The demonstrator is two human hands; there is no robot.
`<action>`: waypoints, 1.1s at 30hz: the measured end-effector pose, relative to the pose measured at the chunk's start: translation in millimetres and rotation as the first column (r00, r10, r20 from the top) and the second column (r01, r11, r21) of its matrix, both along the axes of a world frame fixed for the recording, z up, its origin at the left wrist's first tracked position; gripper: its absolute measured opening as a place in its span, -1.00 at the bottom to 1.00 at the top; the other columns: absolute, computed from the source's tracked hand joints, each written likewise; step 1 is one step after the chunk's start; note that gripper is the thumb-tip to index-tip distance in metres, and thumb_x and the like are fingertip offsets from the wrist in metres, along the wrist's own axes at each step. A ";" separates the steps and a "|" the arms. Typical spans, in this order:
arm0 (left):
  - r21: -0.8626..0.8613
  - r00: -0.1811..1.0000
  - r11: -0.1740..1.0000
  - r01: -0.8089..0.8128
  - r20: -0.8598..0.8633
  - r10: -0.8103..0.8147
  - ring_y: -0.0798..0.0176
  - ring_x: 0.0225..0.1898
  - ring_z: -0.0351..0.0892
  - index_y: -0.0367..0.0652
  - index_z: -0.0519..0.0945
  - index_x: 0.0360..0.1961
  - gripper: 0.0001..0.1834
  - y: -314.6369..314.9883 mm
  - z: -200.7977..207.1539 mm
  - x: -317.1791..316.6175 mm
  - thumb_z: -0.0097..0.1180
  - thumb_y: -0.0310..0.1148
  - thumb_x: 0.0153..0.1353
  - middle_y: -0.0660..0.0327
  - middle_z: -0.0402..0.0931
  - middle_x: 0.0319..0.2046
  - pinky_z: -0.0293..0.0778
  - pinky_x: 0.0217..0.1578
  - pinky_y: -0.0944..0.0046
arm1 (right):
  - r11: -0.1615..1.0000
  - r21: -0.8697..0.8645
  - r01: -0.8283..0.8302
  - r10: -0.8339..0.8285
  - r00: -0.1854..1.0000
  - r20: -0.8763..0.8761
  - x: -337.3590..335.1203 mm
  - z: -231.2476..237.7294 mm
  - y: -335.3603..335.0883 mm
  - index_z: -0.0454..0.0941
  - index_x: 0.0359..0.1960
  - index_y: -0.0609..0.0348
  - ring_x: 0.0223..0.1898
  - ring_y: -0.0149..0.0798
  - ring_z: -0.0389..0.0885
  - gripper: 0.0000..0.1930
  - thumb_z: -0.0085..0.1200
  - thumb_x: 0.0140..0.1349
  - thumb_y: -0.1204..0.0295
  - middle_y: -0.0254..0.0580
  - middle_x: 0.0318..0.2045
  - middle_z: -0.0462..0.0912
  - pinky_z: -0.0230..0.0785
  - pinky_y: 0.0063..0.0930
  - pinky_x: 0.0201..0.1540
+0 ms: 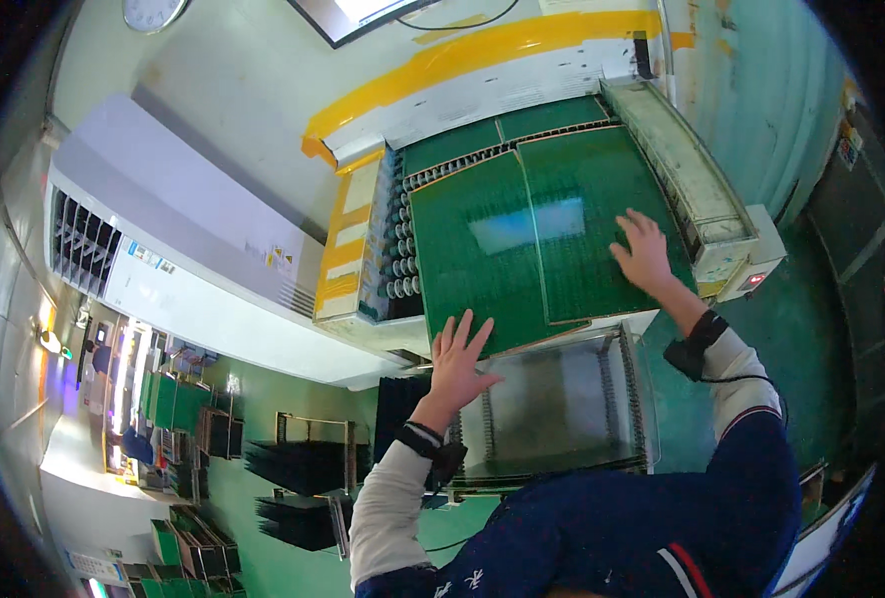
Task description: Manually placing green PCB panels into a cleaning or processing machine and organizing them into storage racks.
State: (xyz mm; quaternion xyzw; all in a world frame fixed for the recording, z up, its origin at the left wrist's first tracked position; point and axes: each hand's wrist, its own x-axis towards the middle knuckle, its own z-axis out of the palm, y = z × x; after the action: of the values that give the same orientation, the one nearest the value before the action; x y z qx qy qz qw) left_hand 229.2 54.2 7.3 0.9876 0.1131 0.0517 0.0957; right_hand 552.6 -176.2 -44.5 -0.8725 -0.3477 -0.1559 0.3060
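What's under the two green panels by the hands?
Grey roller discs show along the outer edge of the left panel and in the gap before the far panels. Beneath it and the right panel, all is covered; can't tell whether discs continue.

Air conditioner [203, 224]: yellow warning stickers [281, 259], print too small.
Your jacket [612, 523]: white lettering [474, 579].
Red display [754, 280]: illegible to you.
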 end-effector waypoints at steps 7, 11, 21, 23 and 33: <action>0.117 0.999 0.992 -0.039 -0.026 0.042 -0.17 0.37 -0.05 0.32 0.17 0.35 -0.04 28.7 -18.7 25.4 0.38 -0.16 -0.11 0.17 -0.03 0.39 0.02 0.25 -0.24 | 0.987 -0.144 -0.075 0.079 0.997 0.023 -21.4 0.3 2.1 0.38 0.16 0.09 0.31 0.06 0.15 -0.42 0.13 0.13 0.13 -0.02 0.26 0.27 -0.05 0.04 0.32; 0.111 0.996 0.991 -0.074 -0.035 0.079 -0.18 0.36 -0.02 0.35 0.20 0.33 -0.11 53.6 -15.6 20.4 0.35 -0.15 -0.06 0.22 0.02 0.38 0.05 0.23 -0.27 | 0.986 -0.140 -0.092 0.093 0.996 -0.005 -6.3 3.9 1.3 0.39 0.16 0.09 0.31 0.04 0.15 -0.42 0.13 0.13 0.12 -0.05 0.26 0.29 -0.05 0.05 0.32; 0.104 0.990 0.989 -0.106 -0.078 0.114 -0.21 0.36 -0.03 0.37 0.21 0.33 -0.18 73.2 -12.0 18.3 0.30 -0.16 0.02 0.28 0.02 0.39 0.04 0.23 -0.30 | 0.986 -0.137 -0.096 0.094 0.995 -0.021 -2.6 7.7 6.5 0.41 0.13 0.10 0.31 0.03 0.16 -0.45 0.16 0.11 0.14 -0.06 0.26 0.29 -0.05 0.03 0.32; 0.115 0.989 0.987 -0.113 -0.084 0.123 -0.22 0.35 -0.02 0.39 0.21 0.33 -0.18 77.2 -10.3 20.4 0.30 -0.17 0.02 0.29 0.02 0.38 0.05 0.22 -0.31 | 0.985 -0.126 -0.118 0.113 0.992 -0.047 -1.6 10.0 3.8 0.41 0.13 0.09 0.31 0.02 0.16 -0.45 0.17 0.10 0.15 -0.07 0.26 0.30 -0.05 0.03 0.31; 0.123 0.987 0.982 -0.143 -0.050 0.150 -0.27 0.30 0.06 0.39 0.23 0.32 -0.19 107.5 -8.1 18.9 0.31 -0.20 0.01 0.28 0.06 0.37 0.09 0.19 -0.33 | 0.983 -0.129 -0.129 0.129 0.992 -0.009 8.0 8.5 6.2 0.42 0.11 0.09 0.28 0.02 0.21 -0.46 0.19 0.09 0.18 -0.09 0.23 0.33 -0.01 0.03 0.30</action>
State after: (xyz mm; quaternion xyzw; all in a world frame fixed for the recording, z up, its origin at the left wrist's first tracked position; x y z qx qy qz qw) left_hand 248.2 161.6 -0.8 0.9817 0.1848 0.0360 0.0290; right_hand 560.7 -170.0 -36.0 -0.8662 -0.4127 -0.1126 0.2582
